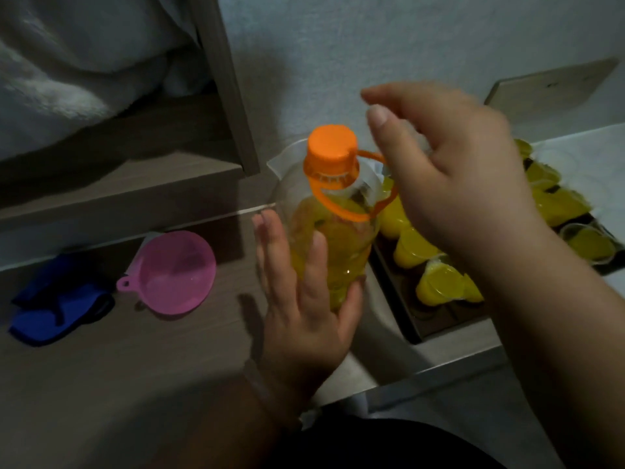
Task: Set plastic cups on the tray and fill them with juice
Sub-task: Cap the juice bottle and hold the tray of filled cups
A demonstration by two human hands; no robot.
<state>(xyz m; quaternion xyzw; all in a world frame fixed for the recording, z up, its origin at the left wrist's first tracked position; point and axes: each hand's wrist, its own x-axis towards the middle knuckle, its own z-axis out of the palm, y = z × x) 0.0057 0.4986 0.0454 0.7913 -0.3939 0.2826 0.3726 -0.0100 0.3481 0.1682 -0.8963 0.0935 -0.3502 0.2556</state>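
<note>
Left hand (304,309) lay flat, fingers straight, against the capped bottle (331,238), which stood just left of the tray (439,323) of filled cups (443,286). My right hand (449,184) hovered above the cap (333,147), fingers loosely curled, holding nothing.

Bottle (331,238) upright at centre of counter (135,350), its base hidden behind the left hand (304,299), which lies flat against its near side. Tray (436,323) just right of bottle, carrying cups (446,282) in rows. Funnel (172,272) left of bottle; cloth (57,299) further left. Right hand (449,170) above the tray.
</note>
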